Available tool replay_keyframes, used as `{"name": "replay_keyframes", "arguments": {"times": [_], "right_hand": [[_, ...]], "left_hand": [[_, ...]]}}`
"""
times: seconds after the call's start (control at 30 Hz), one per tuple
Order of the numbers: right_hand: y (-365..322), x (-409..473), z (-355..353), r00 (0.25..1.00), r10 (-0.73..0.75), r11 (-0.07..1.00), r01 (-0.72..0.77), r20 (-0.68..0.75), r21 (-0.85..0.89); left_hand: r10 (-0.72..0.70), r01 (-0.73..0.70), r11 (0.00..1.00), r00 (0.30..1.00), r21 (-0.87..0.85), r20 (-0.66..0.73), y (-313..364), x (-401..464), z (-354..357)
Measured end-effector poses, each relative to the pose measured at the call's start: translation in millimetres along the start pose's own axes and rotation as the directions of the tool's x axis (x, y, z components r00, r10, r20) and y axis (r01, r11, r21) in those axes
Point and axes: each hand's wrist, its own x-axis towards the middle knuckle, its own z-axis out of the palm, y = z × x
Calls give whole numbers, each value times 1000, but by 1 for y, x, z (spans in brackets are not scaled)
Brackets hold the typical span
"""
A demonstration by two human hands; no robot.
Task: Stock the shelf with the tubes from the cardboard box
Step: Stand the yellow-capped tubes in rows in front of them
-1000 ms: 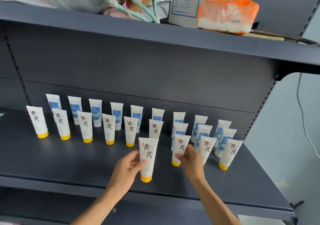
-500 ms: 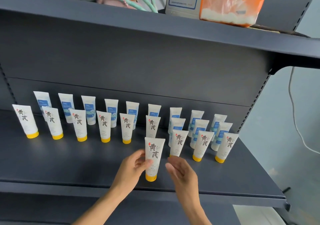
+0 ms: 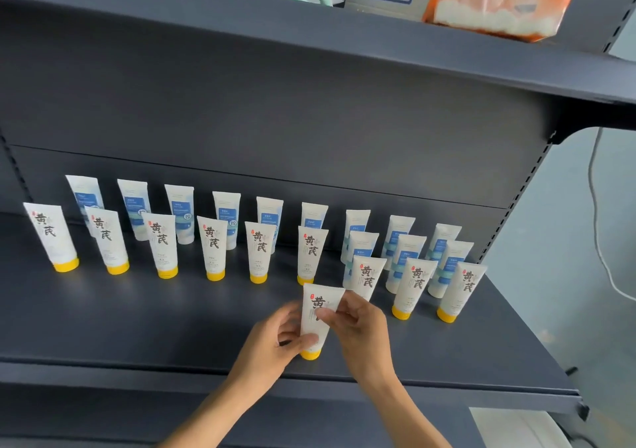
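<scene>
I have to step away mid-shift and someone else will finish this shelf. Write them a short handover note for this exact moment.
Left hand grips the lower part of a yellow-capped tube; right hand pinches its upper part. The tube stands cap-down near the front of the shelf, ahead of the rows.
Done: a back row of blue-label tubes and a row of yellow-capped tubes stand upright.
Left: let go of this tube where it belongs, then fetch more. The cardboard box is out of view, so the remaining stock is unknown.

Dark shelf with upright tubes
</scene>
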Motion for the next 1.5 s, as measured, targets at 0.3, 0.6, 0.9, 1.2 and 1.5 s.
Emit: {"name": "replay_keyframes", "arguments": {"times": [0.3,0.6,0.9,1.2,1.5], "right_hand": [[-5,38,13,999,-53,998,52,-6,-39],[11,65,25,998,-27,994,22,-54,-104],[19,72,28,997,-34,992,25,-73,-121],[21,69,26,998,6,995,-12,-58,-101],[22,35,6,994,-17,848,-43,-108,-528]], "left_hand": [[-29,28,989,1000,148,7,-6,38,-17],[-30,23,944,999,330,16,-18,71,-29],[-18,15,924,1000,381,5,-25,75,-28],[-25,22,924,1000,383,3,-25,72,-28],[45,18,900,990,435,-133,-18,43,-24]]}}
